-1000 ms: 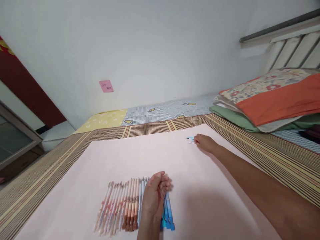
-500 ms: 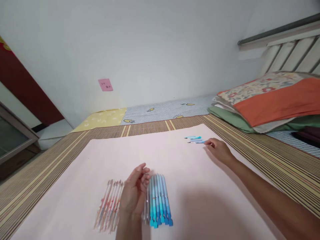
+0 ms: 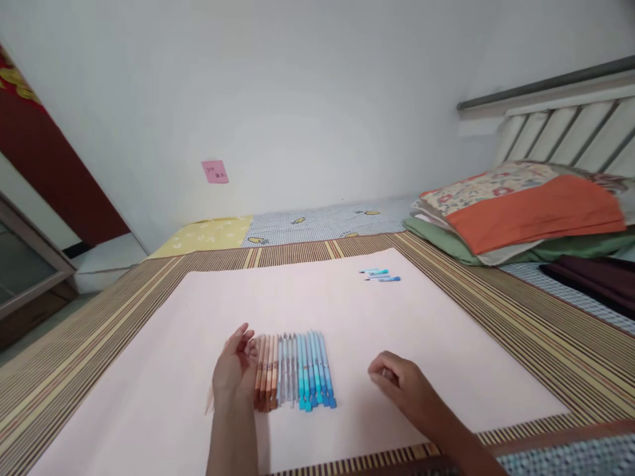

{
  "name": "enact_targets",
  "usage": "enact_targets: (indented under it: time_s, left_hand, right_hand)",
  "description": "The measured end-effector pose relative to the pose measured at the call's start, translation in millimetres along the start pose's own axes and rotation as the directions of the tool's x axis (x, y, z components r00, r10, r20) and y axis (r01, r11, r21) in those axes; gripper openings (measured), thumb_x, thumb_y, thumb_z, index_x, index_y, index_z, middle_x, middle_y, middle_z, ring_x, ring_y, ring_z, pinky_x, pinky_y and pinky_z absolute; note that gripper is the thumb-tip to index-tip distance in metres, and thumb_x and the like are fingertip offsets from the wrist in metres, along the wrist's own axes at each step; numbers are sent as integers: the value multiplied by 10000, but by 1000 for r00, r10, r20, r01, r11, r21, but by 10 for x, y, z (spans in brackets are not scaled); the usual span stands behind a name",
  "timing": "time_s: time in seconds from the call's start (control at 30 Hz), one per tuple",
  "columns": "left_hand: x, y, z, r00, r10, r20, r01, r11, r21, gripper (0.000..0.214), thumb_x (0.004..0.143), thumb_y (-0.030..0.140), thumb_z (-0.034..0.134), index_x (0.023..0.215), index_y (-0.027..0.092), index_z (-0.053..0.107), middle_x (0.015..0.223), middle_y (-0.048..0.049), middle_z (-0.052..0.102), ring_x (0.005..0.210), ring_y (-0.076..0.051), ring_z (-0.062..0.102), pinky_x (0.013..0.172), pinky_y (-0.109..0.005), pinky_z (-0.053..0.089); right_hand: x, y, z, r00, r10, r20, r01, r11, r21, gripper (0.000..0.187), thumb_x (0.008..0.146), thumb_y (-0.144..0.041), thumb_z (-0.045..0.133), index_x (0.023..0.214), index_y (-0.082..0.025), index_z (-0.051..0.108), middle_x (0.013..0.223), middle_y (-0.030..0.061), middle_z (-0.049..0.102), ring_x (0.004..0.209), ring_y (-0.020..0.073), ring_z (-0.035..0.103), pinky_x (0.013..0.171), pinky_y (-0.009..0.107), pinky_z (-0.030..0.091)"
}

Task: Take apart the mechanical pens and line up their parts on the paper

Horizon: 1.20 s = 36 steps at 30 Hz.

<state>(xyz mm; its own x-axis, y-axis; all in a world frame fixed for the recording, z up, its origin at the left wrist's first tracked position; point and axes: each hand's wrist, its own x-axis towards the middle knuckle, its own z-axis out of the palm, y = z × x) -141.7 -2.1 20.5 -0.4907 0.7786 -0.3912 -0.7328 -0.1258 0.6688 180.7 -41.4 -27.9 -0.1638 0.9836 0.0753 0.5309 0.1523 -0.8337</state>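
My left hand (image 3: 237, 367) hovers at the left end of a row of pens, palm turned toward them, fingers loosely bent and apart, with nothing seen in it. Closest to it are orange-brown pens (image 3: 268, 367); then come grey clear pens (image 3: 288, 370) and blue pens (image 3: 316, 370), side by side. Left of my wrist, pale pink pens (image 3: 210, 396) are mostly hidden. My right hand (image 3: 397, 380) is over the sheet right of the row, fingers curled closed, with no object showing. Several blue pens (image 3: 389, 279) lie sideways at the far right, apart from both hands.
Beneath everything lies a pale pink sheet (image 3: 297, 297) on a striped mat (image 3: 114, 330). Folded bedding (image 3: 536, 211) is stacked at the right by a radiator (image 3: 560, 132). A pink note (image 3: 215, 172) hangs on the wall.
My right hand has left the blue pens at the far right and come back nearer. My left hand has shifted left, uncovering the orange-brown and grey pens. The view has moved slightly.
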Motion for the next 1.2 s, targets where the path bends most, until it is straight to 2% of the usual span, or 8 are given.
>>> enact_targets:
  time_s: [0.13,0.33,0.43,0.63,0.77,0.97,1.07,1.2]
  left_hand:
    - [-125,47,122,999,2,35,-3,999,39,111,796,17,598,812,107,660,620,-22,628,448,-57,525,404,-121,386]
    - [-172,180,898,974,-59,217,38,994,101,73,794,44,623,803,90,679,610,-37,635,446,-69,531,388,-133,357]
    - [-219,116,1056,960,-93,263,68,992,102,99,822,54,592,821,89,684,619,-38,636,452,-69,532,400,-134,373]
    - [-192,-278,683,975,-135,175,128,990,51,158,857,29,524,775,103,638,563,-3,577,387,-49,474,357,-129,329]
    - [-85,-492,524,977,-170,130,165,985,45,155,868,18,517,809,86,644,569,-15,592,391,-59,491,355,-140,344]
    - [-59,-512,453,982,-131,138,129,991,25,151,894,54,520,842,91,657,586,-10,603,416,-60,507,374,-141,360]
    - [-76,-518,416,981,-124,147,119,992,38,125,869,59,553,829,89,668,583,-13,607,415,-63,502,369,-144,351]
    - [-127,-596,425,963,-162,214,140,984,114,40,810,114,680,839,88,688,629,-30,639,449,-65,527,385,-142,360]
  right_hand:
    - [123,-199,18,1000,-19,-2,19,997,-77,111,825,-269,522,736,-241,583,709,6,611,663,193,552,631,304,409]
    - [552,-665,25,999,-36,9,37,993,-111,130,832,-212,513,769,-209,626,760,27,653,722,184,589,649,277,392]
    - [676,-765,246,999,24,48,-16,987,-161,115,822,-182,531,782,-203,637,799,33,681,736,171,603,637,262,368]
    - [587,-572,698,994,53,98,-22,954,-299,246,716,-104,590,941,-196,625,892,58,708,790,204,631,632,278,327]
    - [504,-538,787,992,20,123,30,920,-391,364,751,-66,526,1082,-205,587,966,71,730,851,229,680,657,294,347]
    - [484,-619,842,995,40,94,14,858,-513,373,760,-39,499,1091,-179,598,947,113,721,852,254,695,643,302,365]
    - [526,-572,724,998,62,6,-55,910,-411,359,750,-48,520,1075,-172,609,927,109,715,830,244,680,658,300,392]
    - [631,-530,382,992,99,-77,-93,993,79,219,796,-187,540,986,-187,649,761,25,647,674,185,621,598,275,412]
